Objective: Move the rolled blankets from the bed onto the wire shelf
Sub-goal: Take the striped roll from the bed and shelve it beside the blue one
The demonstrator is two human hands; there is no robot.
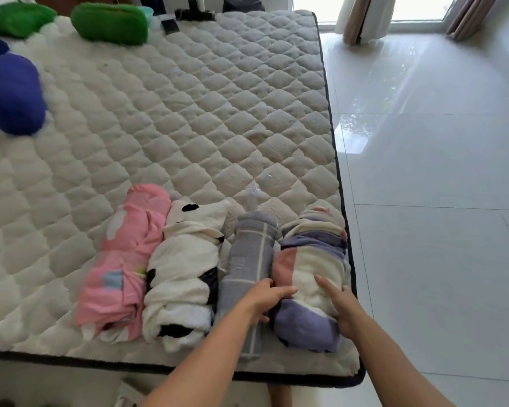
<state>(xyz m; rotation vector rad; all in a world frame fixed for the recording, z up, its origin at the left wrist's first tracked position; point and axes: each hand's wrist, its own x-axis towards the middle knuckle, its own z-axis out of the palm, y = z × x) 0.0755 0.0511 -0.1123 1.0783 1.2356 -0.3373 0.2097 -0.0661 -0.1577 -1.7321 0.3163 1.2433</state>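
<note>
I read this as the very start of the job — four rolled blankets lie side by side at the near right corner of the bed [188,113], and the wire shelf isn't in view at all, so I can't say whether anything has been put on it. From left to right: a pink roll [124,259], a white roll w/ black patches [182,274], a slim grey checked roll [247,259], and a fatter striped roll [309,277] in purple, cream and pink, lying right along the bed's right edge. All four touch their neighbours, ends pointing toward me. My left hand [265,301] is wedged in the seam between the grey checked roll and the striped one, fingers curled onto the striped roll's left flank; my right hand [338,304] lies flat on its right side, fingers spread. So the grip is wide on both sides, bracketing the striped roll but not closed on it — it sits fully on the mattress, no lift visible. My guess is that this one goes first, which leaves all four to carry. At the far left of the bed there are also two green bundles [109,22] and a blue bundle [14,92], poss. a second blue one cut off at the frame edge; can't tell if those count as rolled blankets for this job. A few dark small items sit at the head end, too blurred to ID. The tiled floor [438,201] to the right looks open, though which way the shelf lies I can't tell.
</note>
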